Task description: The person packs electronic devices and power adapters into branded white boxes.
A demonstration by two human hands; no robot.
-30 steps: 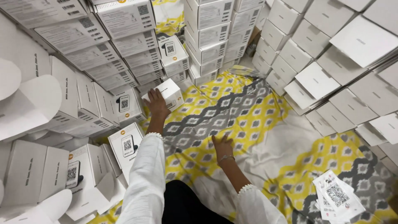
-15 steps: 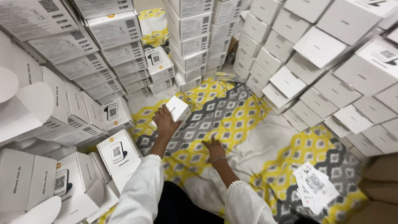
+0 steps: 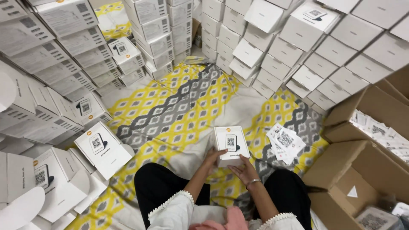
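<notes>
A small white box (image 3: pixel 231 143) with a dark device picture on its top sits in front of my knees on the yellow, grey and white patterned cloth (image 3: pixel 170 115). My left hand (image 3: pixel 214 159) grips its near left corner. My right hand (image 3: pixel 243 171), with a bangle at the wrist, lies under its near right edge, palm up. Both sleeves are white with lace cuffs, and my legs are in black trousers.
Stacks of white boxes (image 3: pixel 76 51) wall the left, back and right (image 3: pixel 324 47). Loose white boxes (image 3: pixel 102 149) lie at the near left. A pile of printed cards (image 3: pixel 284 142) lies right of the held box. Open brown cartons (image 3: pixel 362 170) stand at the right.
My left hand took a white box from the left stacks and brought it in front of me. My right hand left the cloth and joined it. The view swung right, showing the brown cartons.
</notes>
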